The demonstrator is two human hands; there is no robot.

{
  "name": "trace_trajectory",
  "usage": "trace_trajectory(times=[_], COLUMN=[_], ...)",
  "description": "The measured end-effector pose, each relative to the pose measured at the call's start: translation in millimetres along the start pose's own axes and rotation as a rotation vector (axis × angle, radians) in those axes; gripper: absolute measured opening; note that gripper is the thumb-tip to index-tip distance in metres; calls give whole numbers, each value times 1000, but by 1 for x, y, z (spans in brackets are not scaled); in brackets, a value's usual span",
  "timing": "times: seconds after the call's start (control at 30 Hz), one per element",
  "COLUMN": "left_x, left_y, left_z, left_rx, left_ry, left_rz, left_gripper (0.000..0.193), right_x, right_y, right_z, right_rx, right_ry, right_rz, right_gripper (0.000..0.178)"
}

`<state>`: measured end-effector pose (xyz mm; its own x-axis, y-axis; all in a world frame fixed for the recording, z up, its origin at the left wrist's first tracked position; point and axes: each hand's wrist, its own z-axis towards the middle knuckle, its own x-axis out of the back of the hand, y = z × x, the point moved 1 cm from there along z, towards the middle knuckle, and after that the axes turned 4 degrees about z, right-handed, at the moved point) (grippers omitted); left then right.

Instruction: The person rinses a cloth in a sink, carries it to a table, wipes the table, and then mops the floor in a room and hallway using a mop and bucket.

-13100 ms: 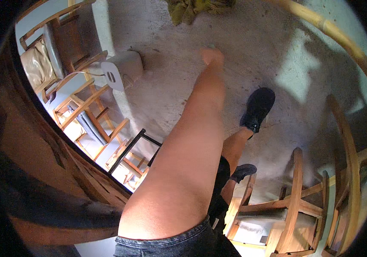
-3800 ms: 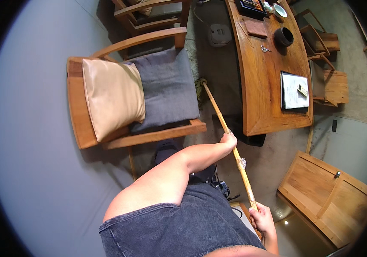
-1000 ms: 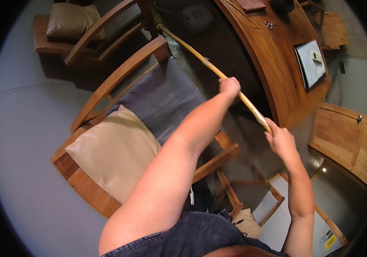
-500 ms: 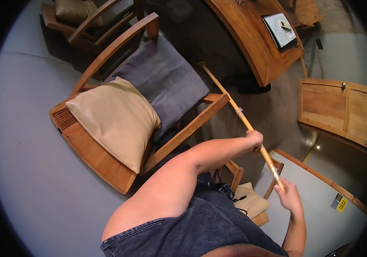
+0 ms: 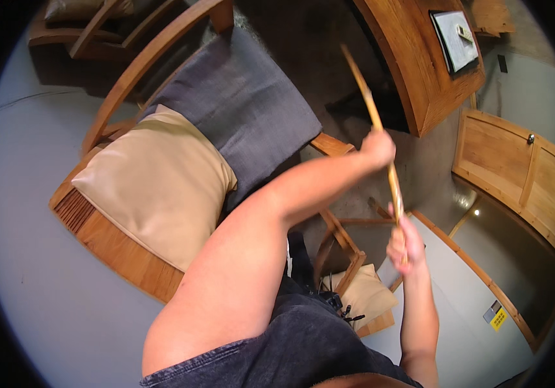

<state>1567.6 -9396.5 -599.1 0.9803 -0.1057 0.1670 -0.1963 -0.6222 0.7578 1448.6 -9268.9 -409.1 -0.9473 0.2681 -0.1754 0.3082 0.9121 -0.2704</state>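
Note:
A long yellowish bamboo-like pole (image 5: 369,100) slants from the dark floor by the desk down toward my body. My left hand (image 5: 379,147) grips it around its middle, with the arm stretched across from the left. Lower down, my right hand (image 5: 407,244) is closed around the near end, where a shiny wrapped section shows. The pole's far end fades into the dark floor, and anything fixed to it cannot be made out. Beside my left forearm is a wooden armchair with a grey seat cushion (image 5: 245,97) and a beige pillow (image 5: 161,181).
A wooden desk (image 5: 413,64) at the far right carries a clipboard-like folder with paper (image 5: 453,45) and a remote control (image 5: 464,33). A wooden cabinet (image 5: 494,152) stands to the right. Another chair with a beige cushion (image 5: 363,294) is close by my body. A further chair (image 5: 89,32) is at far left.
Both hands have moved up and away from my body with the pole, the right hand also leftward. The pole now stands steeper, its far end nearer the desk. The view has shifted slightly.

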Motion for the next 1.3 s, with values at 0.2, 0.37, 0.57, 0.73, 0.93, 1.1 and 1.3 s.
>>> trace_trajectory(times=[0.2, 0.37, 0.57, 0.73, 0.93, 1.1, 1.3], left_x=[90, 56, -51, -132, -279, -352, -364], left_y=[14, 45, -12, -86, -217, -204, -131], left_z=[122, 74, 32, -71, -184, -277, -280], left_rx=[-87, -54, -100, -317, -48, 566, 629], left_ry=[191, -129, -191, -544, -258, -121, -284], left_rz=[300, 459, 493, 837, 690, -36, -198], left_gripper=[25, 39, 47, 24, 25, 35, 57], right_x=[-117, -69, 36, 159, 255, 304, 302], right_y=[-47, -42, -7, 74, 165, 215, 202], right_z=[109, 40, -97, -193, -300, -353, -354], right_rx=[30, 47, -48, 20, 174, 391, 498], right_ry=[-153, 8, 85, 115, 313, 527, 674], right_rz=[-52, -186, -576, -969, -1320, -1452, -1696], right_gripper=[29, 28, 30, 30, 32, 45, 42])
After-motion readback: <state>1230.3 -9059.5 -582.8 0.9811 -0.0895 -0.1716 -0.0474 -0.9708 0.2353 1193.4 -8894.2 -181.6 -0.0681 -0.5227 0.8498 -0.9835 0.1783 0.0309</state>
